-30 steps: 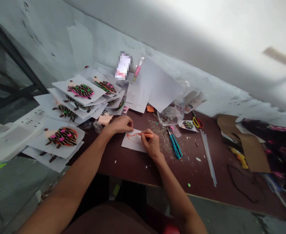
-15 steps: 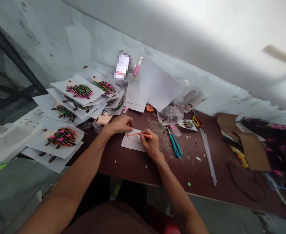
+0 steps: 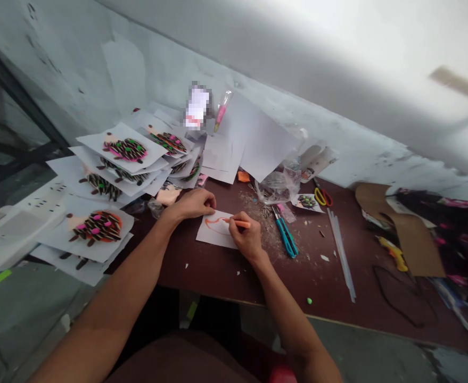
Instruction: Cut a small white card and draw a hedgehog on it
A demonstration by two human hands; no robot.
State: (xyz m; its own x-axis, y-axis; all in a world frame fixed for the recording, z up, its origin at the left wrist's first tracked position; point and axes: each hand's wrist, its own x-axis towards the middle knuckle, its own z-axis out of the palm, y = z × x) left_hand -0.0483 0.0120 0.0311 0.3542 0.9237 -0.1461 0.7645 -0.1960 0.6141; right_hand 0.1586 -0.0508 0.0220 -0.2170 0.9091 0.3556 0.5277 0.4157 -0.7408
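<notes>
A small white sheet (image 3: 213, 236) lies on the dark red table (image 3: 218, 276), with a curved orange line drawn on it. My right hand (image 3: 246, 234) grips an orange marker (image 3: 240, 224), its tip on the sheet near the orange line. At the sheet's upper left corner rests my left hand (image 3: 197, 204), fingers curled down; whether anything is under them is hidden. Right of my right hand lie teal-handled pliers or cutters (image 3: 286, 236). A pale peach piece (image 3: 168, 194) sits left of my left hand.
Stacked papers with decorated hedgehogs (image 3: 125, 149) fill the left side. Behind are a phone (image 3: 197, 106), white sheets (image 3: 261, 138) and a clear plastic bag (image 3: 278, 186). To the right are scissors (image 3: 323, 197), translucent sticks (image 3: 341, 255), a yellow glue gun (image 3: 393, 254) and cardboard (image 3: 417, 244).
The orange line on the sheet looks slightly longer near the marker tip. Both hands keep nearly the same pose, and the camera view has shifted a little.
</notes>
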